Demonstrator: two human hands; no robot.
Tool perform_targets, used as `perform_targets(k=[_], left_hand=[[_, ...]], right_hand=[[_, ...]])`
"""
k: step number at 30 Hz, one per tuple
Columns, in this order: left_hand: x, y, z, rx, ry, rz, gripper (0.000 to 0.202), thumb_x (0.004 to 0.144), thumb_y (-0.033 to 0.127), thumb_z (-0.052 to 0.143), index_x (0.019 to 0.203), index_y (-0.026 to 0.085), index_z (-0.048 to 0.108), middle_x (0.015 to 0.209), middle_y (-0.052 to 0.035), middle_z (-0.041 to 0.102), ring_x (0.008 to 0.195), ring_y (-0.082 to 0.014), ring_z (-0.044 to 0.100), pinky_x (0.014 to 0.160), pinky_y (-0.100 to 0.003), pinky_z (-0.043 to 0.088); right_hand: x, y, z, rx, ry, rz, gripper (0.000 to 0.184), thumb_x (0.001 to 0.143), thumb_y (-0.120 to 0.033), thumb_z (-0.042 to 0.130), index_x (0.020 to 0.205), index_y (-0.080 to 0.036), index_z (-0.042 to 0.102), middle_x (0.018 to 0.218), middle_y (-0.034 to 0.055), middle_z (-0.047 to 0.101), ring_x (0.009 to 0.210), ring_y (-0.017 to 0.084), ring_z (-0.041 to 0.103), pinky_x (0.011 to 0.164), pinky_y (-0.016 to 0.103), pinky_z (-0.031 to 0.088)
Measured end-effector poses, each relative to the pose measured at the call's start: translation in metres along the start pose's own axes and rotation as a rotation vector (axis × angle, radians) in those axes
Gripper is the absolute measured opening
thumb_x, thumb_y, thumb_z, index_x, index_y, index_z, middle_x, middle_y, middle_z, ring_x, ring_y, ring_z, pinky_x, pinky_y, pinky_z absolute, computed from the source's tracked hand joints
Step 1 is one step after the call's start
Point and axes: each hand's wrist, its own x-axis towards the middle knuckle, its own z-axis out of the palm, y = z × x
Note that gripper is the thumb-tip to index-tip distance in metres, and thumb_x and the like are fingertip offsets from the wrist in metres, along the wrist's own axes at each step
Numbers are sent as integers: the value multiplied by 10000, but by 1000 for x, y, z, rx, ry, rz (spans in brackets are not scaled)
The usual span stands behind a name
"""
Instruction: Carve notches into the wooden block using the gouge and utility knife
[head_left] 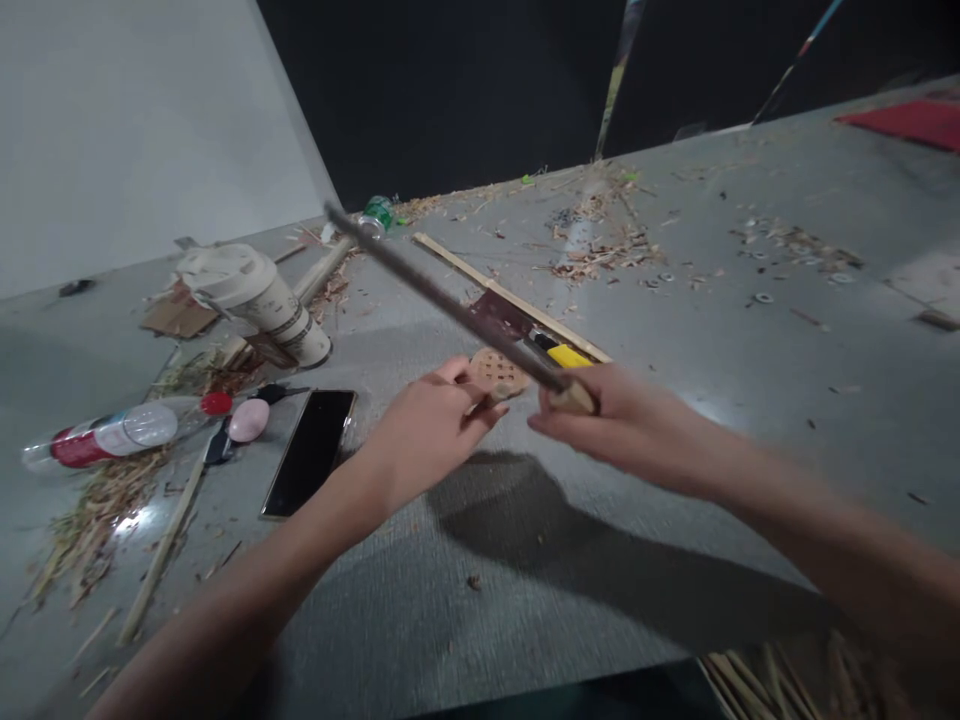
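Note:
My left hand (435,415) is pinched on a round tan disc (496,372) pierced with rows of small holes. Its fingers grip the disc's left edge, just above the table. My right hand (600,405) is wrapped round the pale wooden handle of a long, thin, dark metal tool (442,300), a file or a narrow blade; I cannot tell which. The tool slants up and left, passing in front of the disc in view. Just beyond my right hand lie a yellow and black tool (568,356), a dark red sheet (504,315) and a long bamboo strip (517,300).
Left of my hands lie a black phone (311,452), a clear plastic bottle (124,435) and leaning paper cups (259,295). A green can (377,215) is farther back. Shavings (604,255) and small rings (763,298) litter the grey table (480,520). Sticks (787,680) show at lower right.

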Motion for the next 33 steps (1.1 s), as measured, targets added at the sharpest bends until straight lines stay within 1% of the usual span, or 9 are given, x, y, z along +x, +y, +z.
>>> perform_targets(k=[3,5,7,10,14,24,28,31,33], left_hand=[[-1,2,-3,1,5,5,364,1130,372,576,882,166,743,1057,-80,661,897,-219,676,877,-373,565],[-1,5,-5,-2,0,-4,363,1133,361,573,869,163,727,1038,-68,640,839,-197,643,812,-346,543],[-2,8,-6,-14,-3,-20,361,1130,341,582,842,163,708,1015,-53,622,769,-169,601,771,-329,520],[-1,8,-5,-33,2,-31,345,1112,302,613,804,161,684,985,-41,609,730,-149,566,744,-319,491],[0,5,0,-52,38,3,318,1093,276,632,799,166,680,976,-40,616,761,-156,580,762,-328,484],[-4,11,-2,-68,18,-29,269,1083,259,618,844,176,711,995,-38,627,669,-122,535,649,-295,441],[-1,13,-1,-26,-6,-57,285,1068,272,634,806,180,698,973,-37,615,696,-139,565,676,-311,466],[0,12,-1,-15,-8,-44,288,1070,293,635,813,182,701,970,-49,617,760,-171,605,699,-327,493],[-1,10,1,-23,8,-26,281,1079,310,614,852,181,716,1002,-66,639,801,-194,636,724,-351,525]], right_hand=[[20,19,-31,-140,289,70,403,986,-634,666,851,-263,586,628,-35,486,552,155,410,549,336,282],[36,36,-54,-453,560,124,351,998,-582,647,854,-265,604,685,14,565,630,199,497,621,365,312],[50,54,-73,-559,641,180,298,984,-466,662,789,-264,563,681,47,558,661,228,496,673,393,290],[57,79,-85,-626,630,214,337,952,-403,712,717,-277,507,630,35,500,621,201,418,694,406,249],[52,99,-85,-643,549,168,378,1001,-502,670,733,-273,535,674,32,523,617,153,313,684,406,246],[55,120,-91,-679,563,79,313,961,-445,732,755,-233,629,746,90,613,634,160,351,638,391,251],[59,104,-90,-687,627,-42,272,885,-409,804,765,-232,636,792,116,650,670,192,432,656,392,293],[56,63,-74,-651,690,-241,222,972,-433,692,890,-230,656,958,143,710,823,247,581,748,402,393],[50,28,-55,-607,681,-415,261,1045,-472,560,939,-253,655,957,97,720,907,247,647,816,395,453]])
